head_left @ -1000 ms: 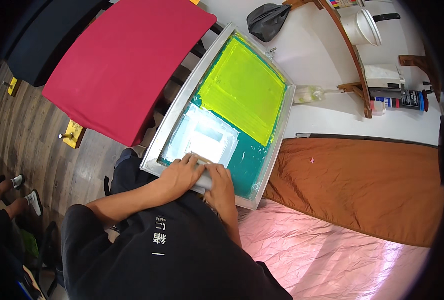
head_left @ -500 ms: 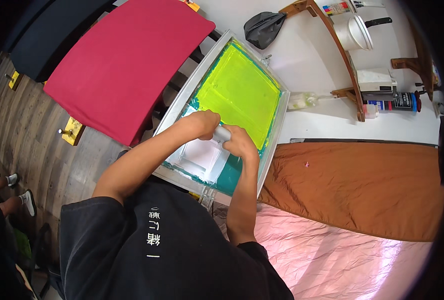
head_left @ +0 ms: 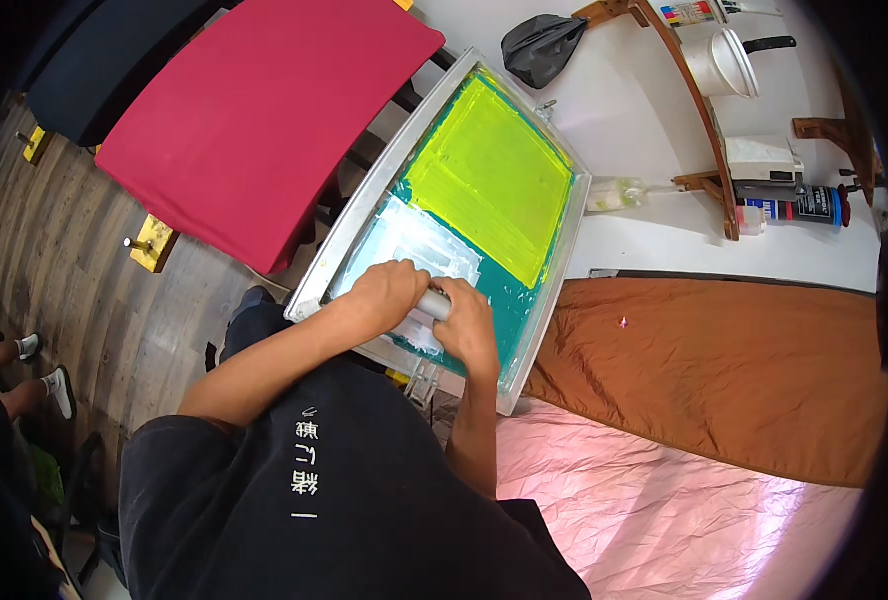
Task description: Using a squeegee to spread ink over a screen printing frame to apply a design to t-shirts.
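My left hand (head_left: 391, 293) and my right hand (head_left: 467, 322) are closed side by side on the grey handle of a squeegee (head_left: 433, 304). Their fingers wrap over it, and its blade is hidden beneath them. It is at the near part of a screen-printing frame (head_left: 379, 192) with a pale metal border. Streaky white ink (head_left: 442, 242) covers the mesh just beyond my hands. A bright yellow-green rectangle (head_left: 494, 175) fills the far half, and dark green stencil (head_left: 509, 312) shows around both areas.
Left of the frame is a board covered in red fabric (head_left: 274, 120), with a dark one (head_left: 114, 70) behind. Brown cloth (head_left: 714, 370) and pink cloth (head_left: 604, 500) lie at right. A shelf (head_left: 699, 120), a white bucket (head_left: 719, 65) and a black bag (head_left: 542, 50) stand beyond. Another person's feet (head_left: 59, 392) show at left.
Both hands have pulled the squeegee toward me, from mid-screen to the near end. More of the white-inked area shows beyond them. The view has shifted slightly.
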Available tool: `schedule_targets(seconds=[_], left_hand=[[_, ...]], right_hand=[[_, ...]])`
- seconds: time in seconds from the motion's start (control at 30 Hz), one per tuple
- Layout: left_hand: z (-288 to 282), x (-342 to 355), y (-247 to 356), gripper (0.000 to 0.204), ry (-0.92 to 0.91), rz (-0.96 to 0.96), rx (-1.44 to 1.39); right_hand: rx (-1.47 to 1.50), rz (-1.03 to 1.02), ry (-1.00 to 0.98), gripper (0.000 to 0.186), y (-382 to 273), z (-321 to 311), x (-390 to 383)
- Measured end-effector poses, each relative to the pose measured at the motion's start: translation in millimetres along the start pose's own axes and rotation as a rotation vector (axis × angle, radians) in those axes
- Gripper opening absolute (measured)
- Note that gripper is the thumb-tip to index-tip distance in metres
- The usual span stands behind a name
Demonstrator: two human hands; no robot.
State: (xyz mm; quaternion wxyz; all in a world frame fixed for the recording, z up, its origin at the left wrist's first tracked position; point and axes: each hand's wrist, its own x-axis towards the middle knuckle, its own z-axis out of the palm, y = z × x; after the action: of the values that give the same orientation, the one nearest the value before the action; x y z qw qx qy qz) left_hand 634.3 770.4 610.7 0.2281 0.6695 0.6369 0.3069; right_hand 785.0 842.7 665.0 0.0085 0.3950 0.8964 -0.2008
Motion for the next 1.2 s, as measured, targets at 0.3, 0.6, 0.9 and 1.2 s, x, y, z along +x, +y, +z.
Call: schedule_targets(seconds=[0.3, 0.6, 0.9, 1.2], left_hand=[[-2.7, -32.7, 24.5, 0.027, -0.097, -0.045, -0.06], [-0.8, -48.5, 29.4, 0.034, -0.148, -0.055, -0.046], [-6.7, -19.1, 43.2, 0.035, -0.173, -0.041, -0.031], [-1.8, 20.4, 60.8, 0.045, -0.183, 0.007, -0.017]], right_hand=[[0.013, 0.064, -0.022, 0.047, -12.3, 5.3, -39.9], [0.058, 0.069, 0.005, 0.05, -22.0, 9.1, -59.5], [0.114, 0.081, 0.051, 0.056, 1.4, -1.7, -58.3], [0.419, 0.474, 0.027, 0.057, 69.7, -42.9, -108.8]])
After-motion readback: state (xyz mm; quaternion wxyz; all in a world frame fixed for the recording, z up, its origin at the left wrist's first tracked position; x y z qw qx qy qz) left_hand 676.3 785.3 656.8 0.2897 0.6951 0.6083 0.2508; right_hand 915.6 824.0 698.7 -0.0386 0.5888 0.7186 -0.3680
